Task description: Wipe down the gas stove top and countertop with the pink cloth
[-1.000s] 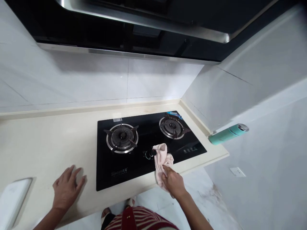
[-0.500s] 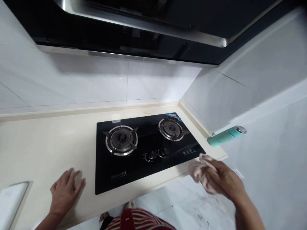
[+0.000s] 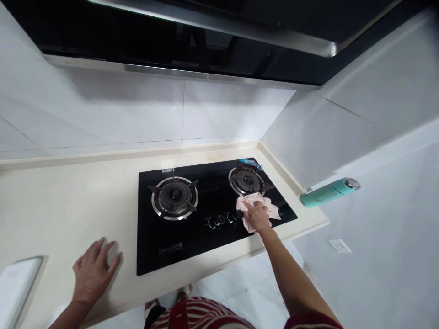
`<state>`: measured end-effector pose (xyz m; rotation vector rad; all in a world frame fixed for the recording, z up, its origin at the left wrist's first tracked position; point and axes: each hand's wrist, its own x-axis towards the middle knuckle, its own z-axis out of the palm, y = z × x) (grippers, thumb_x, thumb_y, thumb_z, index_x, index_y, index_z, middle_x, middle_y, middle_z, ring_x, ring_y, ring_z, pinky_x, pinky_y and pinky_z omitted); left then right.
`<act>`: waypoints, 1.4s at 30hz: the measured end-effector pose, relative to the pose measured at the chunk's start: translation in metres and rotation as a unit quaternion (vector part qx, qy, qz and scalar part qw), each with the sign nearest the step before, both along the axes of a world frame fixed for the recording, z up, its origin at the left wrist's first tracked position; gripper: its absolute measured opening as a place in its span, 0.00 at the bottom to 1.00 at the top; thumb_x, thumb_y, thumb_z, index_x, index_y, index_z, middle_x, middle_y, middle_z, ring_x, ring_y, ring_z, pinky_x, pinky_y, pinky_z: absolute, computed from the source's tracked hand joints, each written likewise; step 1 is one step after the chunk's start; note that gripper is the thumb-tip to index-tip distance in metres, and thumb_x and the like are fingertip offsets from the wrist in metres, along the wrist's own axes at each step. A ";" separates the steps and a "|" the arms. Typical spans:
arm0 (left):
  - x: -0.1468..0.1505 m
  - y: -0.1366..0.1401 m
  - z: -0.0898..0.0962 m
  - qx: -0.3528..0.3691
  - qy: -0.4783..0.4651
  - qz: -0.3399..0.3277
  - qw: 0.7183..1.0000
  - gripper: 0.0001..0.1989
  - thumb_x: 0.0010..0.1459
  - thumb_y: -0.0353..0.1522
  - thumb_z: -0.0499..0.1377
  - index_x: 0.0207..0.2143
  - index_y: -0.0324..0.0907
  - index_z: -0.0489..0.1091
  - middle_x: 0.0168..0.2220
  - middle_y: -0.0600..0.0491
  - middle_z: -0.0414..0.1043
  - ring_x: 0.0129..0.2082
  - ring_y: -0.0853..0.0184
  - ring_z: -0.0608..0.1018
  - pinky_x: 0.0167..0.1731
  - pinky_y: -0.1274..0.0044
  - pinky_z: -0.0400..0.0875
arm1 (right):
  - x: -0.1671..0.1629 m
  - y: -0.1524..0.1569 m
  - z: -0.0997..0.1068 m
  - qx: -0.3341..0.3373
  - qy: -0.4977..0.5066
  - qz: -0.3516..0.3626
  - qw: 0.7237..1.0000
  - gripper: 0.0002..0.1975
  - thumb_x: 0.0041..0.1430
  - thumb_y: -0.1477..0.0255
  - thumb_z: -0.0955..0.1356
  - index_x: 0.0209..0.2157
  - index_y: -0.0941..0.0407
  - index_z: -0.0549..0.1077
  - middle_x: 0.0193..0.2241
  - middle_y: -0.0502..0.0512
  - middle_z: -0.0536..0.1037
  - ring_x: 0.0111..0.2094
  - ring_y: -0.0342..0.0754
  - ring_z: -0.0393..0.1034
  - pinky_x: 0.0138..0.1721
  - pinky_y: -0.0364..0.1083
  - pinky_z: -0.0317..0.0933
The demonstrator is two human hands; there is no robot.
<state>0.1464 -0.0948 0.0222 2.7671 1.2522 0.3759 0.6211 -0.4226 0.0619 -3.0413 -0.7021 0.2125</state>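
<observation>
My right hand presses a pale pink cloth onto the black glass gas stove. The cloth lies crumpled in front of the right burner, beside the right control knob. Fingers are bent over the cloth, and part of it is hidden beneath them. My left hand rests on the cream countertop, left of the stove, with its fingers spread and nothing held. The left burner and left knob are untouched.
A turquoise bottle with a metallic cap stands at the counter's right end, by the wall. The black range hood hangs low overhead. A white flat object lies at the left edge. A wall socket is at lower right.
My right hand has moved with the cloth from the air beyond the counter's front edge, up and left onto the stove. My left hand has stayed in place.
</observation>
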 end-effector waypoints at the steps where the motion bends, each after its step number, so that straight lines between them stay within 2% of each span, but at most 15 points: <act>1: 0.000 0.001 0.000 -0.003 0.002 -0.002 1.000 0.24 0.65 0.46 0.46 0.55 0.45 0.68 0.64 0.42 0.61 0.64 0.50 0.63 0.59 0.55 0.57 | -0.006 -0.003 0.000 0.005 -0.002 0.007 1.000 0.23 0.64 0.66 0.64 0.60 0.43 0.69 0.53 0.61 0.62 0.51 0.59 0.59 0.48 0.56 0.62; 6: -0.002 0.003 -0.006 -0.008 0.002 -0.009 1.000 0.24 0.65 0.46 0.46 0.55 0.46 0.68 0.64 0.42 0.62 0.64 0.50 0.63 0.58 0.55 0.57 | -0.071 -0.024 -0.011 0.041 -0.037 -0.004 0.998 0.21 0.64 0.69 0.64 0.57 0.54 0.72 0.46 0.61 0.65 0.43 0.53 0.65 0.46 0.50 0.63; 9: -0.002 0.003 -0.009 -0.002 -0.005 -0.002 1.000 0.23 0.65 0.45 0.47 0.55 0.46 0.68 0.64 0.42 0.61 0.65 0.50 0.62 0.59 0.56 0.56 | -0.120 -0.024 -0.012 0.060 -0.004 0.021 0.998 0.20 0.65 0.69 0.63 0.56 0.53 0.72 0.45 0.60 0.65 0.42 0.51 0.67 0.41 0.47 0.64; 12: -0.002 0.001 -0.009 0.005 -0.007 -0.007 1.000 0.22 0.65 0.44 0.48 0.55 0.45 0.68 0.64 0.42 0.62 0.65 0.51 0.62 0.60 0.56 0.55 | -0.158 -0.004 -0.002 0.063 0.045 0.084 0.993 0.20 0.64 0.69 0.63 0.57 0.51 0.71 0.46 0.60 0.67 0.42 0.51 0.70 0.40 0.45 0.64; 15: -0.002 -0.001 -0.008 0.011 -0.009 -0.016 1.000 0.22 0.65 0.43 0.48 0.54 0.43 0.69 0.63 0.40 0.62 0.65 0.51 0.63 0.59 0.56 0.55 | -0.182 0.028 0.008 0.062 0.096 0.142 0.983 0.22 0.63 0.69 0.64 0.58 0.50 0.72 0.48 0.60 0.68 0.43 0.51 0.71 0.42 0.47 0.65; 17: -0.003 -0.001 -0.008 0.015 -0.015 -0.016 1.000 0.22 0.65 0.43 0.49 0.54 0.42 0.69 0.63 0.39 0.63 0.64 0.50 0.63 0.59 0.55 0.55 | -0.190 0.048 0.010 0.100 0.145 0.184 0.967 0.22 0.60 0.69 0.65 0.56 0.49 0.73 0.48 0.58 0.69 0.42 0.49 0.71 0.45 0.46 0.64; 20: -0.004 -0.001 -0.009 0.014 -0.022 -0.016 1.000 0.23 0.65 0.44 0.49 0.54 0.43 0.70 0.63 0.40 0.64 0.64 0.50 0.64 0.58 0.56 0.56 | -0.189 0.068 0.008 0.221 0.188 0.191 0.938 0.20 0.58 0.71 0.65 0.52 0.50 0.76 0.45 0.54 0.71 0.42 0.47 0.71 0.47 0.45 0.64; 23: -0.006 -0.001 -0.011 0.015 -0.025 -0.020 0.999 0.22 0.65 0.45 0.50 0.54 0.44 0.70 0.63 0.41 0.65 0.64 0.50 0.64 0.58 0.57 0.57 | -0.167 0.079 0.009 0.303 0.137 0.118 0.936 0.19 0.57 0.67 0.65 0.49 0.54 0.77 0.44 0.56 0.71 0.38 0.47 0.70 0.44 0.46 0.65; 26: -0.007 -0.001 -0.013 0.023 -0.023 -0.020 0.999 0.22 0.65 0.45 0.49 0.54 0.44 0.70 0.62 0.41 0.65 0.64 0.51 0.65 0.57 0.57 0.57 | -0.126 0.086 0.020 0.378 0.081 0.077 0.919 0.22 0.58 0.61 0.63 0.48 0.57 0.77 0.39 0.55 0.69 0.33 0.47 0.66 0.41 0.48 0.65; 29: -0.008 -0.001 -0.014 0.026 -0.020 -0.022 0.999 0.22 0.66 0.45 0.49 0.53 0.44 0.70 0.62 0.41 0.65 0.64 0.52 0.65 0.57 0.57 0.58 | -0.075 0.095 0.038 0.428 0.030 0.062 0.901 0.24 0.59 0.59 0.61 0.49 0.58 0.75 0.37 0.56 0.69 0.38 0.51 0.67 0.45 0.50 0.65; 31: -0.009 -0.001 -0.015 0.024 -0.020 -0.022 0.999 0.21 0.65 0.45 0.50 0.53 0.45 0.70 0.62 0.41 0.66 0.64 0.52 0.65 0.57 0.57 0.58 | -0.040 0.107 0.047 0.371 0.006 0.055 0.927 0.25 0.60 0.59 0.60 0.51 0.59 0.74 0.43 0.61 0.69 0.45 0.54 0.67 0.51 0.52 0.63; 34: -0.009 -0.001 -0.016 0.019 -0.020 -0.021 0.999 0.21 0.65 0.45 0.51 0.53 0.45 0.70 0.62 0.41 0.66 0.63 0.51 0.65 0.57 0.57 0.58 | 0.000 0.133 0.048 0.181 0.023 0.043 0.982 0.25 0.62 0.60 0.60 0.56 0.56 0.73 0.57 0.66 0.64 0.56 0.59 0.62 0.58 0.55 0.57; 36: -0.010 -0.001 -0.016 0.015 -0.022 -0.020 0.999 0.21 0.64 0.45 0.52 0.53 0.45 0.71 0.62 0.41 0.66 0.63 0.51 0.65 0.57 0.56 0.58 | 0.012 0.153 0.039 0.099 0.048 0.048 0.993 0.25 0.62 0.58 0.61 0.57 0.52 0.72 0.62 0.63 0.61 0.62 0.62 0.56 0.60 0.59 0.53; 39: -0.009 -0.002 -0.015 0.005 -0.024 -0.016 1.000 0.21 0.64 0.45 0.52 0.53 0.46 0.71 0.62 0.42 0.66 0.63 0.51 0.65 0.58 0.56 0.58 | 0.012 0.174 0.020 0.065 0.062 0.059 0.994 0.28 0.60 0.58 0.65 0.61 0.50 0.68 0.63 0.62 0.61 0.64 0.65 0.52 0.61 0.62 0.50; 42: -0.009 -0.003 -0.015 -0.002 -0.019 -0.012 1.000 0.21 0.64 0.45 0.52 0.53 0.46 0.71 0.63 0.42 0.66 0.64 0.51 0.65 0.58 0.56 0.57 | -0.001 0.181 0.004 0.046 0.055 0.047 0.996 0.30 0.64 0.60 0.63 0.66 0.53 0.62 0.63 0.68 0.59 0.63 0.65 0.55 0.60 0.61 0.50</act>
